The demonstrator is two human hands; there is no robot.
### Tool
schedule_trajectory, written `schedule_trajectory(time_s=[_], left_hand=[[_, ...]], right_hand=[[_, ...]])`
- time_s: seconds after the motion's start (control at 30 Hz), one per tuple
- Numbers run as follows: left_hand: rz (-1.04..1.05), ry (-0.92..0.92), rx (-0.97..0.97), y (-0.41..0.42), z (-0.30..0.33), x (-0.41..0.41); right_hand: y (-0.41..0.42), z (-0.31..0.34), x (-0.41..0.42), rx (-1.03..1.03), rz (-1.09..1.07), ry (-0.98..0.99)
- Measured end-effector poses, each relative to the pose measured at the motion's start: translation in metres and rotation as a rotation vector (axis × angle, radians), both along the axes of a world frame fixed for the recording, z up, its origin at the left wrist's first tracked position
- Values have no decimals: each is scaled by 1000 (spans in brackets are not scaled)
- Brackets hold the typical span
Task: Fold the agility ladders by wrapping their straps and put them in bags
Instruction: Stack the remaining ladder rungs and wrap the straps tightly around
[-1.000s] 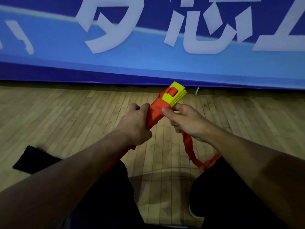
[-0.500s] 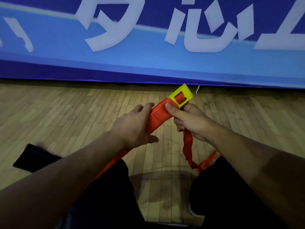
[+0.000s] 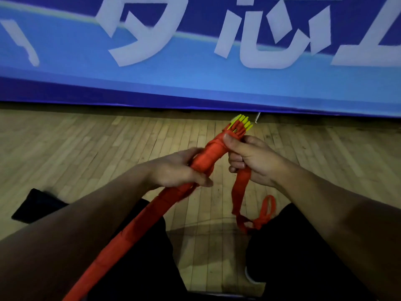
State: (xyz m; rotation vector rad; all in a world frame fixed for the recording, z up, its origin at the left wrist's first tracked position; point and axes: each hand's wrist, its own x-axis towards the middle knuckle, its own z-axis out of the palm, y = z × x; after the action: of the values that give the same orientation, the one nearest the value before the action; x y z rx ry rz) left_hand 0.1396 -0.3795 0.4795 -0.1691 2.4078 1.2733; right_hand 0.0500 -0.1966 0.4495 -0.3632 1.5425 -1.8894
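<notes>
A bundled agility ladder (image 3: 206, 159) with yellow rung ends (image 3: 242, 122) and orange strap wound around it points up and away from me. My left hand (image 3: 175, 170) grips the wrapped bundle at its middle. My right hand (image 3: 251, 157) holds the bundle near its top, thumb pressed on the wrap, fingers curled round the loose orange strap (image 3: 238, 192). That strap hangs down and ends in a looped tangle (image 3: 263, 216) above my right knee. The bundle's lower end runs down past my left arm, out of frame.
A black bag (image 3: 36, 205) lies flat on the wooden floor (image 3: 86, 148) at the left, partly behind my left forearm. A blue banner with white lettering (image 3: 195, 61) stands along the floor ahead. My dark-clothed legs fill the bottom of the view.
The bundle has rolled, so the yellow rung ends now show edge-on instead of flat. The loose strap's looped end has risen slightly. Both hands keep their hold.
</notes>
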Motion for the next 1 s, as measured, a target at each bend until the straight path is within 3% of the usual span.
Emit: schedule_trajectory(time_s=[0.1,0.17,0.2,0.3,0.4,0.47,0.6,0.67,0.7,0.77,0.9,0.97,1.0], left_hand=[[-63,321,-728,22,6,1],[-71,411,-872,30,8,0],[-61,375,-789,25,8,-4],[15,79,-202,1,15,-8],[39,-34,167,-6,16,-2],[57,-21,135,3,11,0],[-118,26,-545,20,5,3],[-70,149,-686,21,-3,6],[-11,195,-624,18,-4,7],[118,202,-321,5,-4,5],[185,1,271,-3,2,8],[214,-56,399,3,1,10],[222,-39,357,6,0,9]], right_hand=[[-9,-4,3,82,-62,105],[-8,-5,3,135,-44,172],[-6,-4,1,181,-18,214],[11,-1,-5,265,44,276],[18,1,-6,166,56,129],[15,0,-2,109,8,35],[1,-3,0,176,-162,104],[-2,-1,-1,204,-187,148],[-3,1,-2,181,-169,149],[0,4,-2,78,-106,80],[4,7,-3,-61,-9,-179],[3,6,-3,-92,-40,-226],[3,6,-2,-81,-66,-208]])
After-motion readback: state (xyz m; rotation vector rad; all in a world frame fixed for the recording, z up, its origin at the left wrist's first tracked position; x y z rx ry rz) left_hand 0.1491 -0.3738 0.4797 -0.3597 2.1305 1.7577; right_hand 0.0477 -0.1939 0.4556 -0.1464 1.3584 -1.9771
